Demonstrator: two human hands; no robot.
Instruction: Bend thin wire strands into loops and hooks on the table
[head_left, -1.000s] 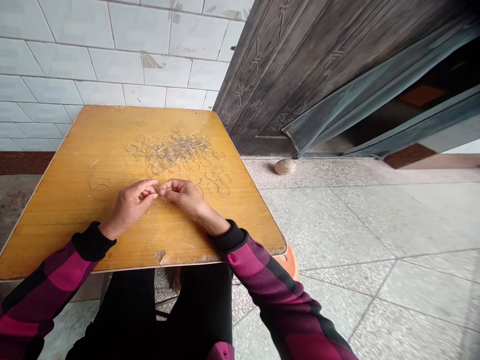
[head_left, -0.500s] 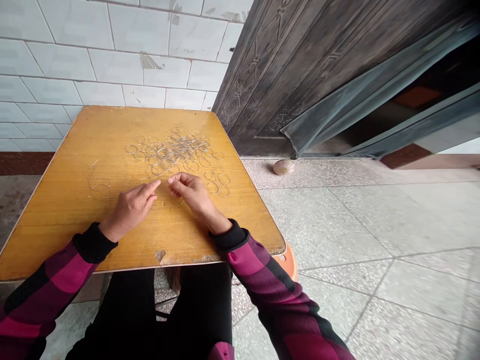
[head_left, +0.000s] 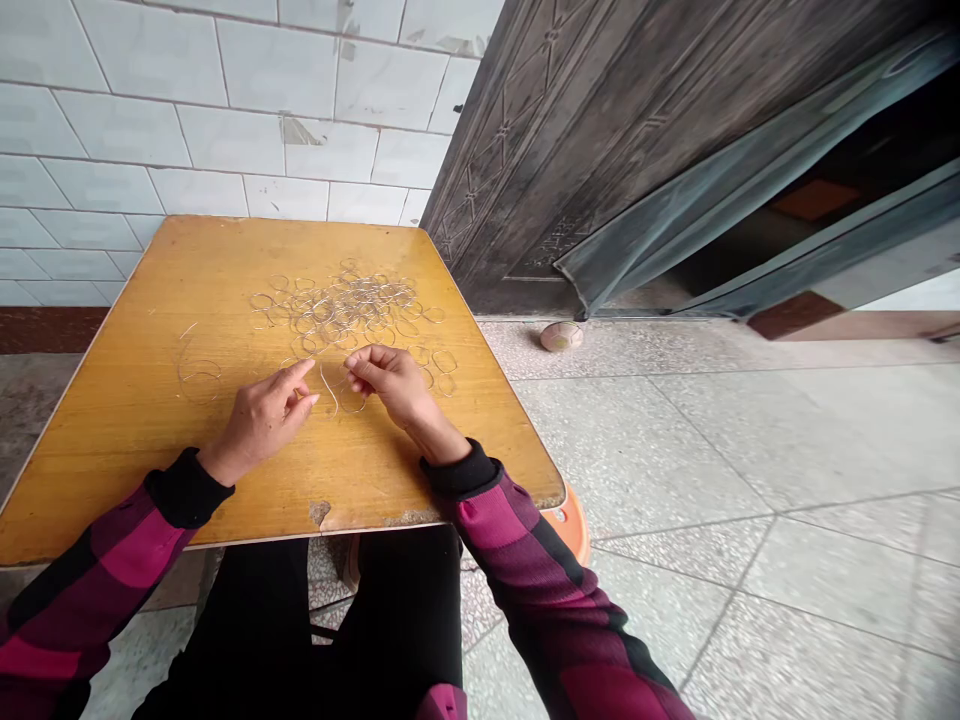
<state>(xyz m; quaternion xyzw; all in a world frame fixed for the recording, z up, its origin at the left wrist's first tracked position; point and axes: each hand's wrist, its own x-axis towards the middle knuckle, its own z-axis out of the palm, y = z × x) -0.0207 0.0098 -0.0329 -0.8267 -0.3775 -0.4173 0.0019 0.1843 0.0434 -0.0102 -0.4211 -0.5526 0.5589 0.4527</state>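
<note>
A pile of thin wire rings lies on the far middle of a yellow wooden table. My left hand rests on the table with its forefinger and thumb stretched toward a bent wire piece; nothing is in it. My right hand sits just right of that wire, fingers curled and pinched at the edge of the ring pile. What the pinch holds is too thin to make out. A larger wire loop lies to the left of my left hand.
A white tiled wall stands behind the table. A dark carved door and a doorway are to the right. A small ball lies on the speckled floor. An orange stool rim shows under the table's right corner.
My hands were pinched together on one wire; they have parted. A bent wire now lies on the table between them, and my right hand has moved up toward the pile.
</note>
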